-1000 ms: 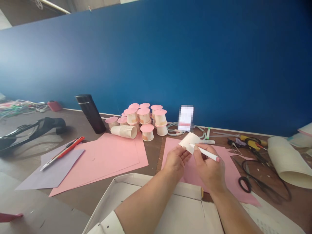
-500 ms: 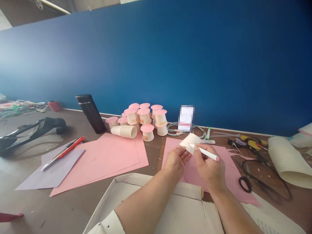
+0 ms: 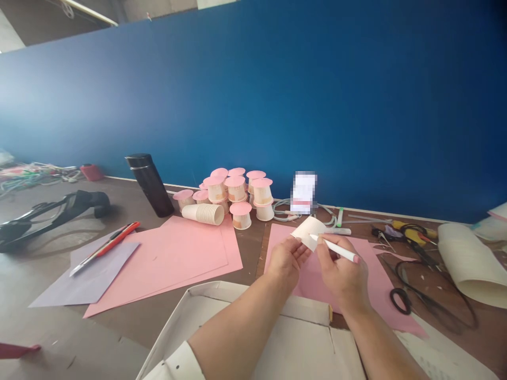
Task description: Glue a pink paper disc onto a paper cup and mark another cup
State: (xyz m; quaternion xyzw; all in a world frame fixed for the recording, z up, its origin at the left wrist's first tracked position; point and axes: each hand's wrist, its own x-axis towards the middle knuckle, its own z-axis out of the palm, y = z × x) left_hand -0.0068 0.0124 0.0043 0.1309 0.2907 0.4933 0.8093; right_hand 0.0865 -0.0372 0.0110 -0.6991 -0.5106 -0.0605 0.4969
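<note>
Left hand (image 3: 284, 262) grip pinches cup (image 3: 307, 230), likely steadying it; right hand (image 3: 344, 274) grip pinches pen (image 3: 339, 250), tip at cup's side

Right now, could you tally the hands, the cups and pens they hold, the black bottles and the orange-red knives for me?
Hands: 2 (left hand, right hand)
Held cups: 1 (white cup)
Held pens: 1 (white pen)
Black bottles: 1 (black bottle)
Orange-red knives: 1 (orange-red knife)
Total: 6
</note>
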